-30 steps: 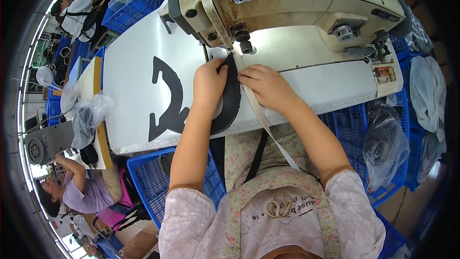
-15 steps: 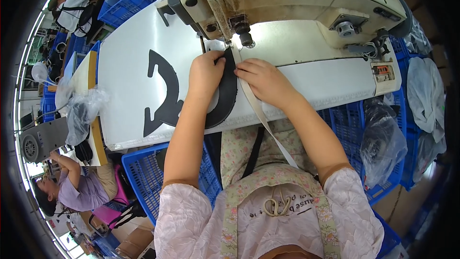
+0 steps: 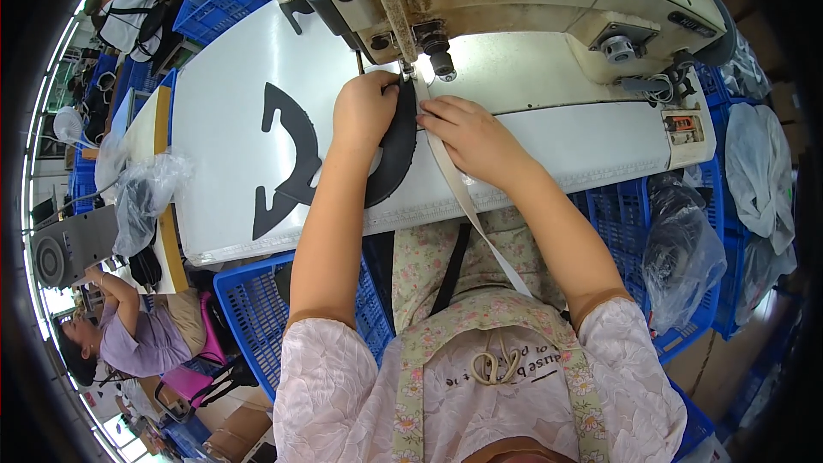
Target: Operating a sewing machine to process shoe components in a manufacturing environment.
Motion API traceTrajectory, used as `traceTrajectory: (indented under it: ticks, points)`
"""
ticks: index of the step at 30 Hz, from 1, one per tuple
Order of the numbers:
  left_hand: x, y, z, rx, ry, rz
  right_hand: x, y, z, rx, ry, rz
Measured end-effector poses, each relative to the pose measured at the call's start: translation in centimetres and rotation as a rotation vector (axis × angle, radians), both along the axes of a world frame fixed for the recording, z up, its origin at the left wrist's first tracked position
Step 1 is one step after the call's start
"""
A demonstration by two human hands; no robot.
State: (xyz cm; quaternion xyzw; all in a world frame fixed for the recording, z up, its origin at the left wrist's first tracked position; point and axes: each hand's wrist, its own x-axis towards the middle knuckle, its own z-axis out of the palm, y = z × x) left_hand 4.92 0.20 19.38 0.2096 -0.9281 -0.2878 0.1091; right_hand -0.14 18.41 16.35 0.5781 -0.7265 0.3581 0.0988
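Observation:
A black curved flat piece (image 3: 400,163) lies on the white table of a sewing machine (image 3: 514,9), its far end under the presser foot (image 3: 407,70). My left hand (image 3: 363,111) is closed at the piece's left edge near the needle, thumb and fingers pressed on it. Along the piece's right edge runs a cream strip of tape (image 3: 454,176), trailing down over the table edge to my lap. My right hand (image 3: 470,133) pinches this tape just short of the foot. What the fingertips grip underneath is hidden.
Left of my left forearm, another black curved piece (image 3: 298,150) with notched ends lies on the tabletop, touching or overlapping the first. Blue plastic crates (image 3: 257,313) stand below the table, with clear plastic bags (image 3: 683,257) at the right. A person (image 3: 141,334) sits at the far left.
The black curved piece has slid away from me, further under the presser foot. The other black piece has shifted slightly the same way, and my left hand has moved forward with them.

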Motion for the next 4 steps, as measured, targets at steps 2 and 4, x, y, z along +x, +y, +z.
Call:
traceTrajectory:
  ticks: [2,4]
  points:
    - [-0.28,-0.16,0.02,0.0,0.008,0.005,0.02,-0.02,0.07,0.005,0.005,0.002]
    - [-0.51,-0.32,0.09,-0.023,0.031,0.001,0.09,-0.02,0.2,0.0,0.019,-0.005]
